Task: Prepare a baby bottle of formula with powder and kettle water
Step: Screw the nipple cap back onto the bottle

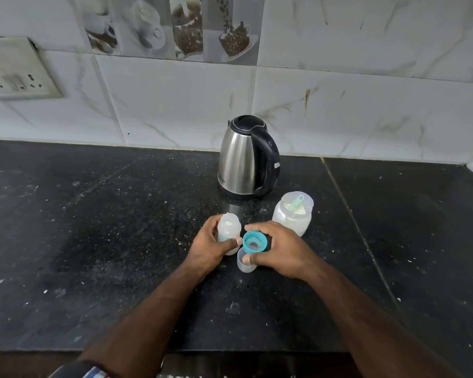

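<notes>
Black speckled countertop [93,227]; marbled wall tiles [175,105], socket [17,75].

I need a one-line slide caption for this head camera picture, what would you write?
Left hand steadies the open bottle while right hand holds its teal cap, near kettle and powder jar.

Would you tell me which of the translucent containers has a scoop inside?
The round powder jar beside the kettle; a green scoop rests in it, unlike the held baby bottle.
</notes>
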A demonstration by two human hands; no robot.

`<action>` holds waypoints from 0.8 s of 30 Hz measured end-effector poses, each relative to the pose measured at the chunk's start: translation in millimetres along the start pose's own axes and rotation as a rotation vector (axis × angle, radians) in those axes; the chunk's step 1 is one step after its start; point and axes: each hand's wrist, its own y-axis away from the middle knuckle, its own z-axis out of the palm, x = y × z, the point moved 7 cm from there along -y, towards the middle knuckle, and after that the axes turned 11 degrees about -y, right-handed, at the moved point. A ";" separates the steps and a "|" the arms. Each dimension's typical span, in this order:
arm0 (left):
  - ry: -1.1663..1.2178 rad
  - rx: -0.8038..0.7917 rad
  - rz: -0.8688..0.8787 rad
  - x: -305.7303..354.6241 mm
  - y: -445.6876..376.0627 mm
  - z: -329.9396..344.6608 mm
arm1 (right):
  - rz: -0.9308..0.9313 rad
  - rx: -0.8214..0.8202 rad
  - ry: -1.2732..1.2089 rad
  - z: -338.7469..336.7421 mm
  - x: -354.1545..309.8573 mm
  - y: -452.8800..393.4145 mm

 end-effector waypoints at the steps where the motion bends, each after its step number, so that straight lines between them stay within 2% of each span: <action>1: -0.005 -0.004 0.000 -0.4 0.3 0.2 | -0.009 0.025 -0.023 -4.3 -4.2 -1.6; 4: -0.028 -0.015 -0.002 -1.2 1.8 1.8 | -0.016 0.083 -0.055 -16.2 -19.1 -12.9; 7: -0.051 -0.021 -0.011 -0.7 3.6 1.0 | 0.023 0.096 0.094 -24.6 -33.0 -28.2; 13: -0.060 -0.036 0.007 -1.4 2.3 -0.5 | -0.104 -0.064 0.406 -10.3 -66.5 -51.3; 18: -0.088 -0.069 0.017 1.4 2.9 -3.1 | -0.132 -0.227 0.492 13.1 -79.0 -62.9; 24: -0.143 -0.078 0.027 2.5 2.0 -6.6 | -0.111 -0.282 0.534 18.7 -85.2 -69.1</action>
